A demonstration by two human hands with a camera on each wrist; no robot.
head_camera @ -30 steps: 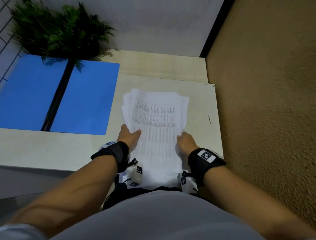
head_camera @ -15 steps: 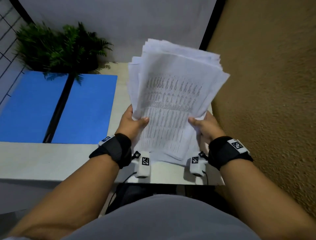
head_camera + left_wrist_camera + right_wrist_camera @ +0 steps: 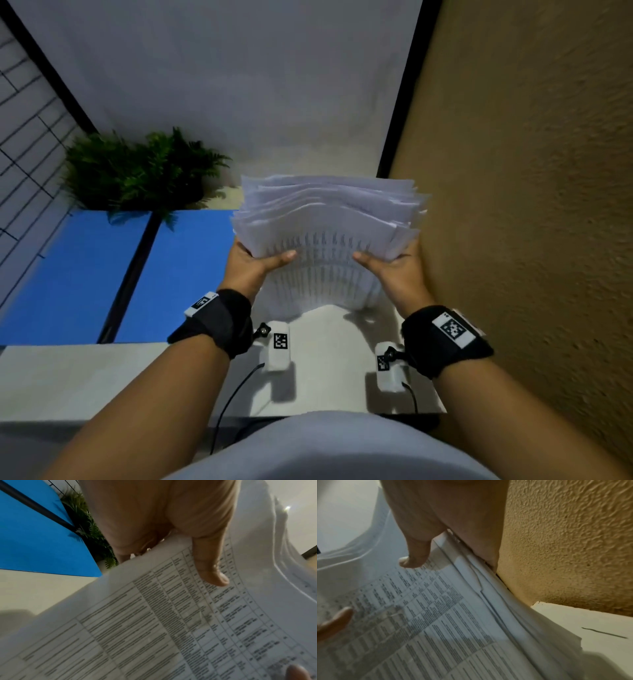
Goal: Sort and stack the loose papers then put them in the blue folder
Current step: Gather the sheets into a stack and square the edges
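Note:
A thick stack of white printed papers [image 3: 325, 246] stands on its lower edge on the table, upright, its sheet edges uneven at the top. My left hand [image 3: 255, 263] grips its left side, thumb across the printed front [image 3: 211, 566], fingers behind. My right hand [image 3: 394, 265] grips the right side the same way, thumb on the front sheet [image 3: 414, 559]. The blue folder [image 3: 102, 274] lies open and flat on the table to the left, its black spine down the middle, also seen in the left wrist view as the folder [image 3: 34, 540].
A green fern-like plant [image 3: 137, 171] sits behind the folder at the back left. A textured tan wall [image 3: 531, 205] runs close along the right side of the pale table [image 3: 325, 359]. A wire grid panel [image 3: 27, 137] stands at far left.
The papers lay flat on the table under both hands a second ago. Both hands lifted them, and the stack now stands upright with its lower edge down on the table.

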